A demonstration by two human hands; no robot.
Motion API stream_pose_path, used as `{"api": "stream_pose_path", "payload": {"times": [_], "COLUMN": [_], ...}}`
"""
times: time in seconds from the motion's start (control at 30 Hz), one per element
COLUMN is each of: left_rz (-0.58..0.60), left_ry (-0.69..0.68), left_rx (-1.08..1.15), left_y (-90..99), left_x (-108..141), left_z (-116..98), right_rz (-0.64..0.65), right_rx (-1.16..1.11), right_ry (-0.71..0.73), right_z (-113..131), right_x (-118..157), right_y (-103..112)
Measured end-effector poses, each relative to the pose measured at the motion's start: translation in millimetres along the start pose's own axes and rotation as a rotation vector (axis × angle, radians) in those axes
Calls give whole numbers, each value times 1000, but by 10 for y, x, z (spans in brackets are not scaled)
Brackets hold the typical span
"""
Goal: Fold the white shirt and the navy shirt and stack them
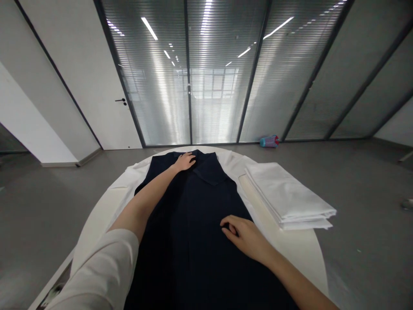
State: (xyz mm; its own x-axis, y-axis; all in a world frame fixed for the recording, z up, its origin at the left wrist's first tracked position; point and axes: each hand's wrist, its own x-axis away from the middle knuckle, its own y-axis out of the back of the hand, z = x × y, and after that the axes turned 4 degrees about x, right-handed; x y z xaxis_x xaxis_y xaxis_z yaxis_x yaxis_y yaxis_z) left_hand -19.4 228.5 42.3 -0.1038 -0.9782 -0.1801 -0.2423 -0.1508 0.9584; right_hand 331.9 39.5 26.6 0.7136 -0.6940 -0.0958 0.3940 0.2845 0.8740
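A dark navy sleeveless garment [206, 206] with a collar lies spread over a white cloth [132, 177] on a round table [100, 221]. At the far end, by the collar, my left hand [185, 161] rests on the navy fabric with its fingers spread. Nearer and to the right, my right hand [240, 234] is over the garment's right side, fingers curled and a gap between thumb and forefinger, with nothing seen in it. Whether it touches the fabric is unclear.
Folded white cloth [287, 193] lies on the table's right side, its corner jutting past the edge. Beyond the table are a glass partition with blinds [213, 86], a door [93, 77] and a blue and red object [269, 141] on the floor.
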Motion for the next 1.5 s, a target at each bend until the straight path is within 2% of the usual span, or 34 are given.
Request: {"api": "stream_pose_path", "payload": {"times": [0.1, 0.17, 0.2, 0.27, 0.3, 0.37, 0.4, 0.47, 0.53, 0.6, 0.7, 0.83, 0.97, 1.1, 1.23, 1.33, 1.5], "left_rz": [-148, -222, -222, -110, -35, 81, 102, 97, 107, 139, 181, 185, 48, -124, -147, -151, -199], "left_ry": [-56, -198, -305, -617, -820, -1239, -1381, -1485, -1469, -1427, -1386, -1350, -1372, -1382, -1390, -1339, -1196], "left_rx": [10, 32, 39, 31, 4, -72, -102, -114, -108, -110, -114, -76, -43, -104, -129, -112, -99], "left_y": [61, 71, 65, 37, 17, -27, -50, -94, -130, -150, -136, -83, -85, -180, -176, 9, 394], "left_x": [202, 438, 589, 935, 1116, 1453, 1594, 1799, 1896, 1912, 1876, 1880, 1949, 1990, 2024, 2131, 2516], "left_z": [-367, -729, -934, -1363, -1577, -1986, -2174, -2502, -2752, -2912, -2989, -2895, -2783, -2768, -2736, -2601, -2255], "right_rz": [-31, -124, -206, -390, -458, -513, -514, -511, -520, -523, -512, -482, -478, -467, -445, -386, -252], "right_rx": [-121, -259, -322, -408, -437, -500, -530, -575, -601, -623, -629, -588, -580, -534, -402, -192, 149], "right_ry": [-20, -72, -105, -165, -183, -193, -192, -193, -212, -238, -253, -256, -302, -302, -243, -247, -476], "right_z": [-54, -125, -167, -244, -269, -275, -254, -183, -106, -57, -48, -80, -82, -53, -76, -177, -447], "right_x": [-11, -45, -71, -141, -183, -278, -330, -435, -529, -595, -625, -614, -640, -664, -745, -985, -1737], "right_y": [-18, 32, 84, 236, 327, 504, 578, 679, 715, 712, 711, 775, 813, 794, 851, 977, 1127]}}
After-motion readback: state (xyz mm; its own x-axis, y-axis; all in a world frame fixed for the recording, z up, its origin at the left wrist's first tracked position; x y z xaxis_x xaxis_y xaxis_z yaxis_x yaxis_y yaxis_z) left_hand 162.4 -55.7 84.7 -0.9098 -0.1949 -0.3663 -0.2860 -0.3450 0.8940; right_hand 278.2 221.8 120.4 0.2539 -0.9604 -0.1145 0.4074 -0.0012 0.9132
